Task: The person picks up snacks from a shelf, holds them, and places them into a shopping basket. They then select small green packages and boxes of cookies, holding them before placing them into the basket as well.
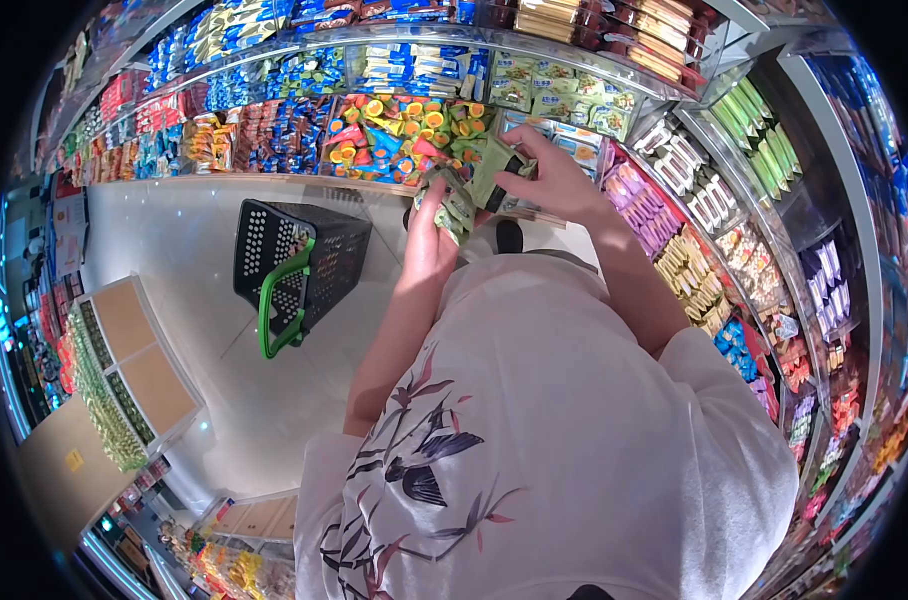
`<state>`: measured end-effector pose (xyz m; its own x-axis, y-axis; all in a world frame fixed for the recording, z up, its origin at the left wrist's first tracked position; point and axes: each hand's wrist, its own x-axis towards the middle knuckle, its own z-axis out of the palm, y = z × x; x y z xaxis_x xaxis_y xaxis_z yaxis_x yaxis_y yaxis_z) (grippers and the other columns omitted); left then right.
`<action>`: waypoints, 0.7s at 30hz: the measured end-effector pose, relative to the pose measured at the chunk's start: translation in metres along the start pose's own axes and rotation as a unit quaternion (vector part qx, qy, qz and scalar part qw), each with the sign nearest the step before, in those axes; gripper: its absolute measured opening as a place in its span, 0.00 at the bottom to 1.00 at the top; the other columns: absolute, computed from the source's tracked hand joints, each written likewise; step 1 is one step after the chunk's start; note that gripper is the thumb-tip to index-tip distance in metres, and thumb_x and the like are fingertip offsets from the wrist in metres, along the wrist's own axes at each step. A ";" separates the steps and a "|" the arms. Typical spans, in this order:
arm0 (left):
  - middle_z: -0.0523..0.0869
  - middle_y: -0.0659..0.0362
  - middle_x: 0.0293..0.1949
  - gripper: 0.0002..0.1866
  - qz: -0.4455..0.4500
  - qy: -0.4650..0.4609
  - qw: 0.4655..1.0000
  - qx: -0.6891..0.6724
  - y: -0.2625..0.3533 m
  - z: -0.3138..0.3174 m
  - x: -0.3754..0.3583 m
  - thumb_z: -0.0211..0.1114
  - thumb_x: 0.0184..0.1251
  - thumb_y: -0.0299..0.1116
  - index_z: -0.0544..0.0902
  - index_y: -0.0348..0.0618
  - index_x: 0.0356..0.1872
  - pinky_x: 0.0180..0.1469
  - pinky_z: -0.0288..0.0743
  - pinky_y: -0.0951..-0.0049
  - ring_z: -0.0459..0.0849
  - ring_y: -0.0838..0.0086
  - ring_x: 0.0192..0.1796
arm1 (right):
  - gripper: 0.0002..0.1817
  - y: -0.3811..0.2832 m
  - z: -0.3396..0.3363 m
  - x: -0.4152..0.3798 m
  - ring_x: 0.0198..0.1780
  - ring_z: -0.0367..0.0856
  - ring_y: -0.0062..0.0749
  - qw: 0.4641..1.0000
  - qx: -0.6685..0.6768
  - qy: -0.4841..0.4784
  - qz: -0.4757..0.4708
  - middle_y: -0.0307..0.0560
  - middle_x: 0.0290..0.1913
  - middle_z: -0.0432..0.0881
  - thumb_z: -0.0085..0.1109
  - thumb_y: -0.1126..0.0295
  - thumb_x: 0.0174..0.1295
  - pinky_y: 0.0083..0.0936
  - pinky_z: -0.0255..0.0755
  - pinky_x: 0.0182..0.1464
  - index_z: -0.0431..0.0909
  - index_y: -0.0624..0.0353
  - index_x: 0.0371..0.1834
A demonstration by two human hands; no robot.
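My left hand (430, 240) is closed around a few small light-green snack packets (458, 212), with the thumb lying over them. Close beside it, my right hand (556, 178) pinches a darker green packet (489, 172) between thumb and fingers. Both hands are in front of my chest, near the front edge of the candy bins. Just beyond them is a bin of similar green packets (579, 108). To its left, another bin holds colourful cone-shaped sweets (404, 135). The lettering on the held packets is too small to read.
A black shopping basket (349, 255) with a green handle (267, 305) stands on the pale floor to my left. Shelves of wrapped sweets curve around the front and right, including purple packets (639, 208). A display stand with tan panels (154, 370) is at the left.
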<state>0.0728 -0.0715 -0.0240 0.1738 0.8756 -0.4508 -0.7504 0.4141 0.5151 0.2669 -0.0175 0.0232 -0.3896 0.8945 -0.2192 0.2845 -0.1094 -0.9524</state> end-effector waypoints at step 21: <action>0.79 0.54 0.54 0.28 -0.081 -0.033 0.991 0.104 -0.002 0.010 0.001 0.52 0.71 0.50 0.67 0.41 0.63 0.56 0.73 0.60 0.78 0.67 0.56 | 0.29 0.030 -0.005 0.021 0.48 0.77 0.31 0.994 0.092 -0.047 -0.042 0.51 0.48 0.79 0.66 0.61 0.58 0.27 0.71 0.49 0.68 0.59 0.61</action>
<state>0.0809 -0.0691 -0.0184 0.3277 0.8046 -0.4952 -0.5634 0.5872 0.5811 0.2719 0.0000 -0.0087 -0.4881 0.8602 -0.1473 0.0862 -0.1205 -0.9890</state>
